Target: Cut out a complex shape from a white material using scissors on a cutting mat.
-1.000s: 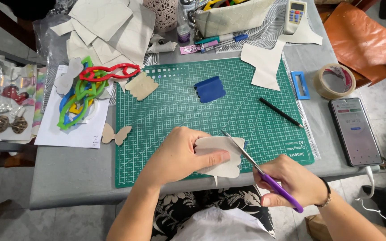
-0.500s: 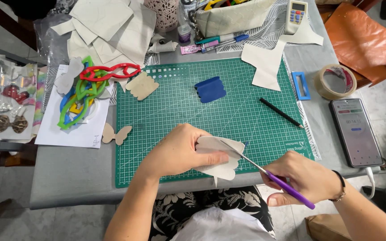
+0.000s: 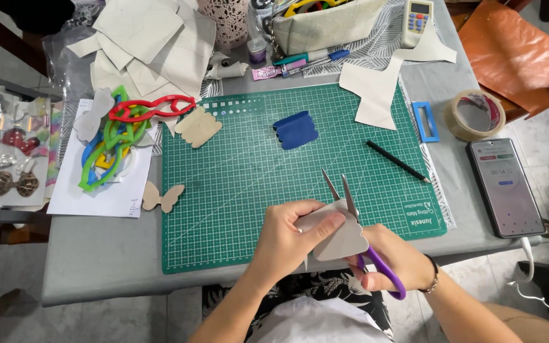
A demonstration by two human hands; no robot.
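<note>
**Hands, scissors and cut-out at the near edge of a green mat**

- Left hand (image 3: 284, 244): grip closed on a pale scalloped cut-out (image 3: 341, 238), thumb on top, fingers curled beneath.
- Cut-out: held just above the near edge of the green cutting mat (image 3: 249, 178), between the two hands.
- Right hand (image 3: 394, 257): grip closed through the purple handles of the scissors (image 3: 358, 225). Blades slightly parted, tips pointing away from the person, lying over the cut-out's right side.
- Mat: lies on a grey surface (image 3: 96, 260). On it, well apart from the hands: a blue scalloped piece (image 3: 295, 129), a tan scalloped piece (image 3: 198, 126) at its left edge, a black pencil (image 3: 398, 161), a loose pale sheet (image 3: 376, 95) at the far right corner.
- Left of the mat: a tan butterfly shape (image 3: 163, 197); coloured plastic stencils (image 3: 122, 136) stacked on white paper.
- Right of the mat: a blue rectangular frame (image 3: 426, 121), a tape roll (image 3: 474, 114), a phone (image 3: 506, 187).
</note>
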